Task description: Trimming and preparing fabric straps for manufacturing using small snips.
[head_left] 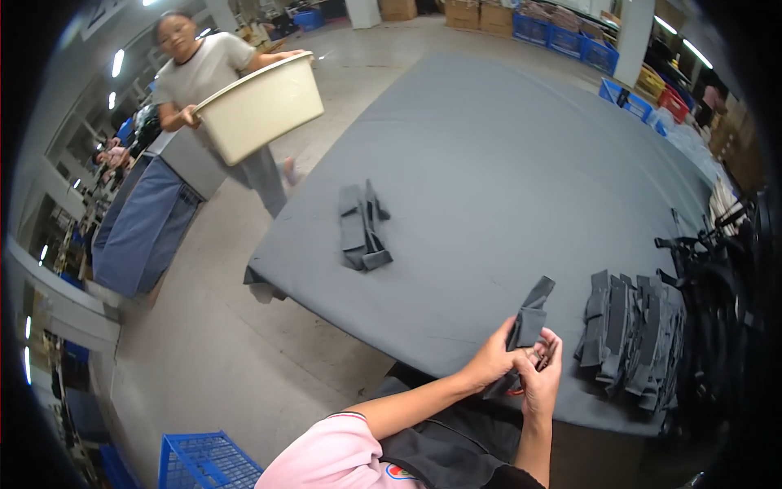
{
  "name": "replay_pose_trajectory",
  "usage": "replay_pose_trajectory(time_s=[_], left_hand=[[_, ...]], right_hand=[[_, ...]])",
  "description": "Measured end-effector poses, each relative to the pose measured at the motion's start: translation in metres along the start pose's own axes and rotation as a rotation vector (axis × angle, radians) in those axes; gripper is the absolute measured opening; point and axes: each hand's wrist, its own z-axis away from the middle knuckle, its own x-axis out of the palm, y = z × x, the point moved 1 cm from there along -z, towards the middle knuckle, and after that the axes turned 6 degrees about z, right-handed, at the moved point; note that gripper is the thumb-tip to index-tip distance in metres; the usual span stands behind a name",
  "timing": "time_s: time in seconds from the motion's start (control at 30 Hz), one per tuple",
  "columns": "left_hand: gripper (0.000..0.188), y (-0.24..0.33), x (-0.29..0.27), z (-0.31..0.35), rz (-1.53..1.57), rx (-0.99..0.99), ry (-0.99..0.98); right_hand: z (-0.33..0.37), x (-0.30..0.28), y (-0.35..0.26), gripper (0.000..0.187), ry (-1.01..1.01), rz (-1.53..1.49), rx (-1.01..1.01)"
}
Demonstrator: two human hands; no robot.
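Observation:
A folded dark grey fabric strip [533,316] is held up over the near edge of the table, its flat end pointing away from me. My left hand [493,357] is closed around it from the left. Against its lower part, my right hand [541,376] is curled with thumb and fingers together. A small orange-red edge [515,392] peeks out below the hands; what it belongs to is hidden. To the right lies a row of similar grey fabric strips [631,330], stacked side by side. A smaller pile of strips [363,228] rests farther off, left of centre.
A large grey-covered table [505,163] spreads before me. Black straps [709,301] heap at its right edge. Beyond its left side a person [204,77] carries a cream tub [262,107]. A blue plastic crate [208,460] stands at lower left; blue crates [562,39] line the back.

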Motion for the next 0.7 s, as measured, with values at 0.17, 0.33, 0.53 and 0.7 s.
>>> replay_pose_trajectory(time_s=[0.17, 0.33, 0.53, 0.7], left_hand=[[0.072, 0.005, -0.018, -0.003, -0.097, 0.200, -0.002], [0.060, 0.034, -0.056, 0.031, -0.224, 0.102, 0.106], [0.036, 0.005, -0.088, 0.040, -0.450, 0.153, 0.236], [0.036, -0.019, -0.066, 0.048, -1.163, 0.481, 0.202]], right_hand=[[-0.041, -0.034, 0.011, 0.049, 0.039, 0.188, 0.131], [-0.073, -0.055, 0.032, 0.042, 0.086, 0.614, -0.200], [-0.077, -0.079, 0.046, 0.054, 0.180, 0.799, -0.263], [-0.076, -0.077, 0.065, 0.063, 0.132, 1.058, -0.404]])
